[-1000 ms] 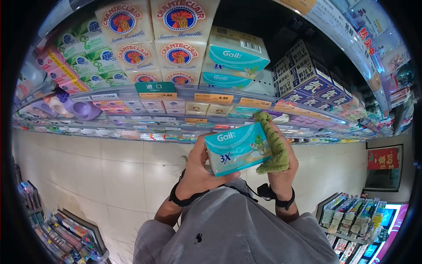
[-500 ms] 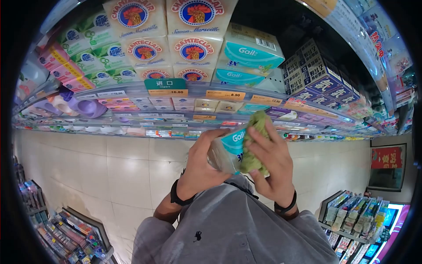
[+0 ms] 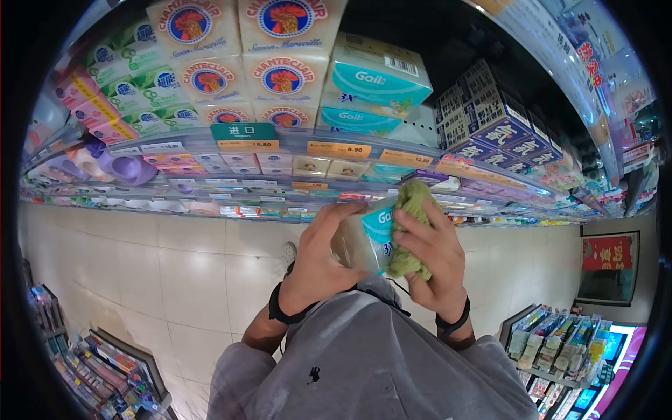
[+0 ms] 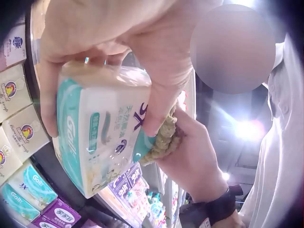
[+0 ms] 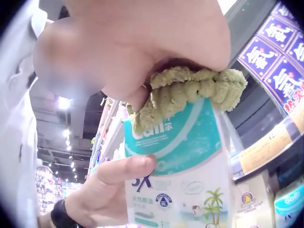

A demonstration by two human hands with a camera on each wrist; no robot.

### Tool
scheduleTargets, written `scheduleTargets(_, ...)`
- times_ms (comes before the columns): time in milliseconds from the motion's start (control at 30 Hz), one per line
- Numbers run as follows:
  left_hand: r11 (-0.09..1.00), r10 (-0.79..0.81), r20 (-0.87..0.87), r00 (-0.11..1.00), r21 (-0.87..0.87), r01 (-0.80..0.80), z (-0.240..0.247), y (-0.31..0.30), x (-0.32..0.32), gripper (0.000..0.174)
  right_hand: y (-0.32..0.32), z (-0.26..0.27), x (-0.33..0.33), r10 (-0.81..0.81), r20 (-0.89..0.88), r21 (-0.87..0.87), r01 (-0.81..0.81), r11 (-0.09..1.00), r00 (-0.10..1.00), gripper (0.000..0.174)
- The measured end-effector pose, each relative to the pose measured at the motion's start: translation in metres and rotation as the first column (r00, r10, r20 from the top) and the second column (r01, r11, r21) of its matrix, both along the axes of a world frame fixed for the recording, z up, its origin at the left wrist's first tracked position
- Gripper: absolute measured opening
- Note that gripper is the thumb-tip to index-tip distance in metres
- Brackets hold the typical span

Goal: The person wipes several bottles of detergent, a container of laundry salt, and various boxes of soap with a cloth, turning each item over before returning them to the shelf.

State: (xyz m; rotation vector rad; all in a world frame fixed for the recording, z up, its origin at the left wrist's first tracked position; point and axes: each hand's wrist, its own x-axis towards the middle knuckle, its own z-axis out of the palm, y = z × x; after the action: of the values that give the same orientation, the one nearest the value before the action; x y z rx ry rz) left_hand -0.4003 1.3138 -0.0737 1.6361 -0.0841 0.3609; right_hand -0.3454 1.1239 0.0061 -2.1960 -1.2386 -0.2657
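Note:
My left hand (image 3: 315,259) grips a teal and white Gail soap pack (image 3: 357,241), wrapped in clear film, in front of my chest. Its thumb lies along the printed face, and the fingers reach round the far side. A green, thick-piled cloth (image 3: 406,262) is bunched in my right hand (image 3: 439,262), fingers spread across it. The cloth covers one end of the pack (image 5: 175,152) in the right wrist view. From the left wrist side, the pack (image 4: 109,137) is tilted, with the cloth (image 4: 164,142) behind its end.
A shelf ahead carries stacked Chanteclair soaps (image 3: 280,78), more Gail packs (image 3: 378,82) and dark blue boxes (image 3: 500,133). Price tags (image 3: 339,150) line the shelf edge (image 3: 294,140). Tiled floor (image 3: 196,273) lies below, with display racks (image 3: 560,346) behind on both sides.
The pack has turned so its left end shows more and its front less. My right hand has come from the pack's right edge over its front with the cloth.

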Motion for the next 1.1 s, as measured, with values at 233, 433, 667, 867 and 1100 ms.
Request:
scheduleTargets(233,0.997,0.025,0.115,0.993,0.066,-0.033,-0.001,0.007,-0.002,0.074,-0.007,-0.012,0.004,-0.034,-0.063,0.144,0.042,0.989,0.997,0.036)
scheduleTargets(433,0.989,0.015,0.143,0.99,0.143,-0.036,-0.001,0.016,0.003,0.072,0.014,-0.01,-0.01,-0.004,0.006,0.096,0.004,0.995,1.0,0.035)
scheduleTargets(667,0.982,0.032,0.155,0.987,0.177,-0.06,-0.005,0.011,0.004,0.07,0.004,-0.021,0.004,0.001,-0.03,0.136,0.003,0.991,1.0,0.03)
scheduleTargets(867,0.997,0.055,0.14,0.989,-0.062,-0.047,-0.011,-0.015,0.003,0.067,-0.044,-0.048,0.025,-0.135,-0.41,0.357,0.295,0.886,0.902,0.032)
scheduleTargets(1100,0.992,0.091,0.261,0.961,0.066,-0.112,-0.006,-0.031,0.022,0.088,-0.072,-0.026,0.009,-0.069,-0.677,0.16,0.237,0.958,0.733,0.024)
